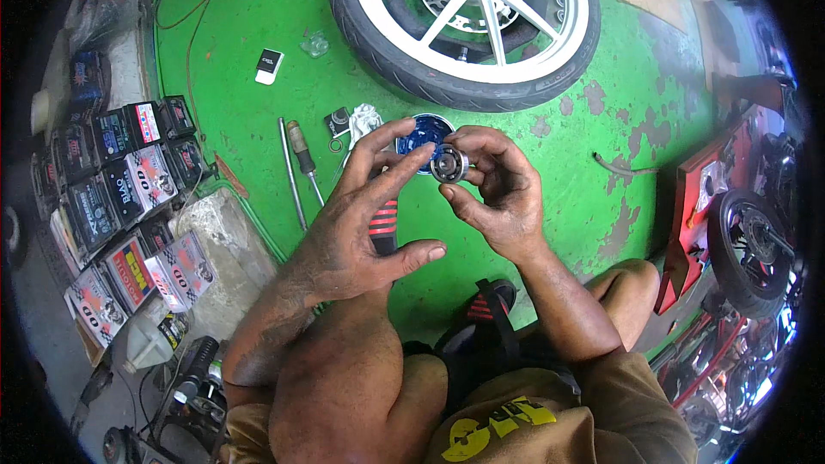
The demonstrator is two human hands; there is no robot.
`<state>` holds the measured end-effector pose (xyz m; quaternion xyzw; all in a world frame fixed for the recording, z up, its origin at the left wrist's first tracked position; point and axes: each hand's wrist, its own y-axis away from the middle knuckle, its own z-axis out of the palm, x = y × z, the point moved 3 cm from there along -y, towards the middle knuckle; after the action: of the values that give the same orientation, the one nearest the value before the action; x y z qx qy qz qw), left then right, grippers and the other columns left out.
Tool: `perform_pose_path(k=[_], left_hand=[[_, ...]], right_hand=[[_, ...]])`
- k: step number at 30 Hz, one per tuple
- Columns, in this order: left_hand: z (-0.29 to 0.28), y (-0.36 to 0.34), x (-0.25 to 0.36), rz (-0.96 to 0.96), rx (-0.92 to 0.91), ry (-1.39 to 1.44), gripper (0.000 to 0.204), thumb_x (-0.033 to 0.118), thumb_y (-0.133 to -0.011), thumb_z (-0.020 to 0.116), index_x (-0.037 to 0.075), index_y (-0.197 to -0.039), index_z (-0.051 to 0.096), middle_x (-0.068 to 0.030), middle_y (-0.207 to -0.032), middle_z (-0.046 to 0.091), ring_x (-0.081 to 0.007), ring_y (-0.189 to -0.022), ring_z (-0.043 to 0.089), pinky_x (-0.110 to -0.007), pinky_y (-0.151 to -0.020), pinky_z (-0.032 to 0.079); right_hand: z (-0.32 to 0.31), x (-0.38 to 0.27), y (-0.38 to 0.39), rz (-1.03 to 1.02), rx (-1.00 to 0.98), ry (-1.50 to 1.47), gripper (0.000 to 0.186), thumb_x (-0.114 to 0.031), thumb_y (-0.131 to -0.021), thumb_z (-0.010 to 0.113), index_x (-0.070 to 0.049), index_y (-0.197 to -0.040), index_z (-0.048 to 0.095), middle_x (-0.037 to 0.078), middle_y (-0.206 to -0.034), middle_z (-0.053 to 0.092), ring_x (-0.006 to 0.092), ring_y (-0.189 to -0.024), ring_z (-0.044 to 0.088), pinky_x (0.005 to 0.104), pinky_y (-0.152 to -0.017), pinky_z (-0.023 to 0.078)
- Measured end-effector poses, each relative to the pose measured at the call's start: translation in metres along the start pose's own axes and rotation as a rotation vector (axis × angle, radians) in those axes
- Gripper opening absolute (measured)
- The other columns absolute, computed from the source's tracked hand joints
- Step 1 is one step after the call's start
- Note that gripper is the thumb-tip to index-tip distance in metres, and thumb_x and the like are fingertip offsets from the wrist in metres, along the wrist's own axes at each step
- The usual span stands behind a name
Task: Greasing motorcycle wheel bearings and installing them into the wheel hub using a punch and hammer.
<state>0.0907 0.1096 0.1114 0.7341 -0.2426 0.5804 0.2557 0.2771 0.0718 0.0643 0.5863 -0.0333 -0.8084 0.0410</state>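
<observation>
Right hand (494,193) pinches the round steel bearing (449,163) by its rim, just in front of the blue grease tin (418,136); left hand (365,223) is open, forefinger smearing its face. I'd say work grease in evenly, keep grit off

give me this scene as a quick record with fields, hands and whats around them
right hand: holds a round metal bearing at its fingers
left hand: open, index finger touching the bearing
behind hands: blue round tin on green floor
top: wheel with white spokes and black tyre, lying flat
left of hands: screwdriver and metal rod on floor
far left: stacked boxes
</observation>
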Motion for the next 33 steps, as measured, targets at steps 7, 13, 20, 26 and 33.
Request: perform_pose_path(k=[7, 13, 20, 26, 33], left_hand=[[0.003, -0.004, 0.008, 0.067, -0.004, -0.327, 0.087, 0.024, -0.077, 0.082, 0.009, -0.150, 0.038, -0.0207, -0.151, 0.029, -0.0360, -0.125, 0.047, -0.044, -0.103, 0.044], [-0.003, -0.001, 0.021, 0.111, 0.021, -0.839, 0.087, 0.030, -0.072, 0.081, 0.009, -0.147, 0.043, -0.0189, -0.150, 0.035, -0.0359, -0.123, 0.049, -0.046, -0.101, 0.045], [-0.009, 0.006, 0.030, 0.175, 0.107, -1.064, 0.070, 0.027, -0.070, 0.080, 0.017, -0.135, 0.057, -0.0116, -0.150, 0.040, -0.0315, -0.121, 0.050, -0.044, -0.097, 0.048], [-0.020, 0.009, 0.012, 0.086, 0.111, -0.284, 0.080, 0.025, -0.071, 0.083, 0.015, -0.144, 0.051, -0.0225, -0.153, 0.024, -0.0350, -0.125, 0.044, -0.043, -0.100, 0.044], [0.003, 0.009, -0.025, 0.194, 0.082, -0.089, 0.096, 0.022, -0.074, 0.079, 0.013, -0.156, 0.029, -0.0235, -0.160, 0.004, -0.0371, -0.134, 0.032, -0.047, -0.108, 0.036]], right_hand=[[0.006, 0.003, -0.004, 0.062, 0.104, -0.237, 0.053, 0.017, -0.078, 0.069, 0.003, -0.125, 0.050, 0.010, -0.124, 0.056, 0.0156, -0.110, 0.061, 0.0310, -0.095, 0.054], [0.012, 0.002, -0.006, 0.133, 0.152, -0.343, 0.050, 0.013, -0.082, 0.070, 0.003, -0.126, 0.049, 0.010, -0.122, 0.057, 0.0153, -0.110, 0.061, 0.0252, -0.088, 0.053], [0.012, 0.004, -0.007, 0.138, 0.158, -0.386, 0.049, 0.011, -0.083, 0.070, 0.002, -0.126, 0.050, 0.010, -0.123, 0.057, 0.0165, -0.112, 0.061, 0.0275, -0.093, 0.052], [0.014, 0.002, -0.008, 0.127, 0.105, -0.449, 0.048, 0.011, -0.083, 0.070, 0.002, -0.125, 0.049, 0.011, -0.125, 0.056, 0.0176, -0.116, 0.059, 0.0300, -0.098, 0.051], [0.028, 0.007, -0.009, 0.143, 0.032, -0.489, 0.047, 0.012, -0.083, 0.069, 0.001, -0.124, 0.049, 0.012, -0.126, 0.055, 0.0191, -0.118, 0.059, 0.0304, -0.098, 0.053]])
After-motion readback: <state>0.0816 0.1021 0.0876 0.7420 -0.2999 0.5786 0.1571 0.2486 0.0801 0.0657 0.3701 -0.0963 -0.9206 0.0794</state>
